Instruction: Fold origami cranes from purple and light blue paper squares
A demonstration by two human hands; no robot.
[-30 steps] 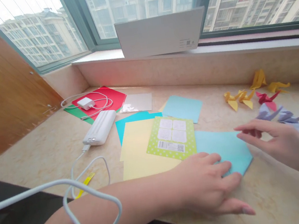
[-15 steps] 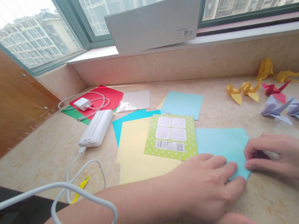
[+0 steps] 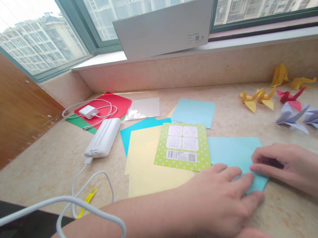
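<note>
At the near edge of the counter [image 3: 49, 162], the left hand [image 3: 223, 200] lies flat, palm down, fingers lightly spread and pressing on a light blue sheet [image 3: 228, 150]. The right hand [image 3: 287, 168] bends its fingers over that sheet's right corner, fingertips meeting the left's; whether it pinches the corner, I cannot tell. Folded paper birds sit well apart to the right: two purple [image 3: 291, 117], one red [image 3: 289, 97], and what look like four yellow [image 3: 258, 97]. Just left of the sheet, one green dotted card [image 3: 182, 145] overlaps one yellow sheet [image 3: 146, 164]. Farther off lie another blue sheet [image 3: 193, 112], a power bank [image 3: 102, 138] and a charger [image 3: 88, 111]. A white cable [image 3: 71, 210] loops across the left forearm.
</note>
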